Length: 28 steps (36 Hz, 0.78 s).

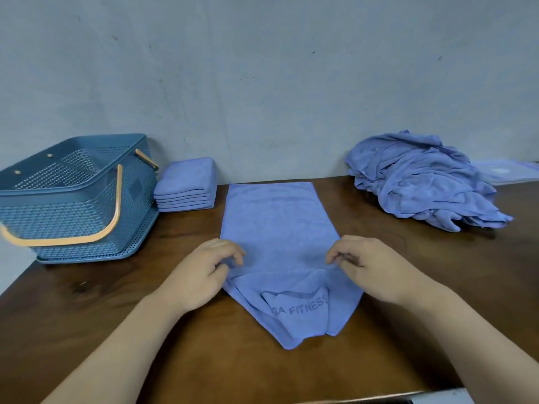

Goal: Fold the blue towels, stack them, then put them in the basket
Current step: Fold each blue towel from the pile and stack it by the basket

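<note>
A blue towel lies flat on the brown wooden worktop, running lengthwise away from the person. Its near end is bunched and folded under, showing the lettering "FITNESS". The left hand pinches the towel's left edge with curled fingers, thumb against the cloth. The right hand pinches the right edge in the same way, level with the left. At the far left stands a blue perforated plastic basket with 2 orange handles. Just beside it on the right sits a stack of folded blue towels, against the grey wall. At the far right lies a loose pile of unfolded blue towels, well apart from the stack.
</note>
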Available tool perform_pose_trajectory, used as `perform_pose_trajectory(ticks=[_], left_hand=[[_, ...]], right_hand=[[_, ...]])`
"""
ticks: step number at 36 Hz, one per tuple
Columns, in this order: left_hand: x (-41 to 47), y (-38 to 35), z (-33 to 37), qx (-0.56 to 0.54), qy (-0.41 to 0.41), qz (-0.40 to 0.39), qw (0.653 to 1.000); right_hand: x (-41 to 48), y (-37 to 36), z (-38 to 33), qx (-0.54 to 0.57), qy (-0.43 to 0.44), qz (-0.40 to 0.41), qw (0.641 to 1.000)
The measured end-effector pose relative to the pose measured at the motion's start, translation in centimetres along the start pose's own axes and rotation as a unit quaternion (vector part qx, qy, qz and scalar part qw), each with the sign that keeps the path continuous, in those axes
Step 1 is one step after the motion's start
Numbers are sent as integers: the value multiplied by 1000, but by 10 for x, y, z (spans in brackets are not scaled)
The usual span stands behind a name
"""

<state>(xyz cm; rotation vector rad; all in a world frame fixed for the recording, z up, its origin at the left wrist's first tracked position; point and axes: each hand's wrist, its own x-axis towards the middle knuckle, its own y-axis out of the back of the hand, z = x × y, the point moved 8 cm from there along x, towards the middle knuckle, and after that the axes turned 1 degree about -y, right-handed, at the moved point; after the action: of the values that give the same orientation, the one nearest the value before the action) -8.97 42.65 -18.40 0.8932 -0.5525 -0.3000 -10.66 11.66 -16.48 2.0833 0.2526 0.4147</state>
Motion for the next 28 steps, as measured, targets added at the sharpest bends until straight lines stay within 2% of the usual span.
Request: perform_pose_trajectory(ticks=[4,7,10,12,16,21,24,28], left_hand=[[-11,-14,53,6,-107,-19,994],[-29,-20,68,4,-136,-49,990],[-44,-27,62,25,-120,-92,988],[-48,-29,60,40,-116,-93,988],[-47,-29,65,37,-118,-71,990],[-54,-18,61,-69,-44,-56,995],[-58,-6,60,-128,-17,-42,991],[-69,-8,60,-104,-16,-73,992]], right_hand=[[-16,-3,-25,-23,53,-5,998],[-33,-11,-44,6,81,-65,995],[-46,-28,-42,-76,85,-105,988],[-51,-35,-36,-96,76,-102,987],[-58,-34,-36,-68,73,-66,993],[-66,-9,-36,9,35,-59,998],[-70,3,-37,13,37,-107,993],[-76,-20,-40,-49,77,-172,981]])
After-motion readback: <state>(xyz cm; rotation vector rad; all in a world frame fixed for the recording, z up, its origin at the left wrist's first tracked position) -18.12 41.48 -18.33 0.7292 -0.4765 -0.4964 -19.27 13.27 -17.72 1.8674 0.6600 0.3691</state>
